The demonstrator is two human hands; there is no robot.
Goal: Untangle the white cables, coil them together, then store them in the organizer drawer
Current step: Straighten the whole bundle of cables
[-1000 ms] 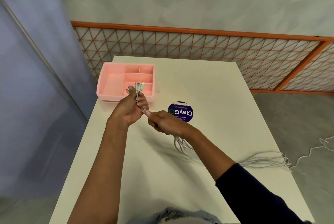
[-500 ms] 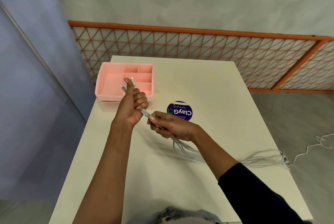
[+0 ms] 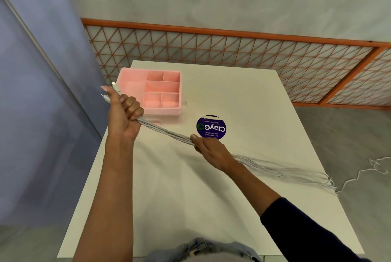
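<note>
A bundle of white cables [image 3: 167, 132] runs taut between my two hands above the white table. My left hand [image 3: 123, 113] is fisted around the bundle near its plug ends, which stick out past the thumb at the table's left edge. My right hand [image 3: 208, 148] grips the same bundle lower down, right of centre. Behind that hand the cables fan out, blurred, across the table to its right edge and trail down onto the floor [image 3: 359, 173]. The pink organizer drawer [image 3: 131, 80], with several open compartments, sits at the far left of the table, just beyond my left hand.
A round purple "ClayGo" sticker [image 3: 211, 127] lies on the white table [image 3: 232, 92] right of the organizer. An orange lattice fence [image 3: 232, 50] stands behind the table. A bluish panel wall is close on the left; grey floor lies to the right.
My hands have pulled apart: the left moved left and away, the right slid down the bundle to the right. The stretch of cable between them has lengthened and straightened.
</note>
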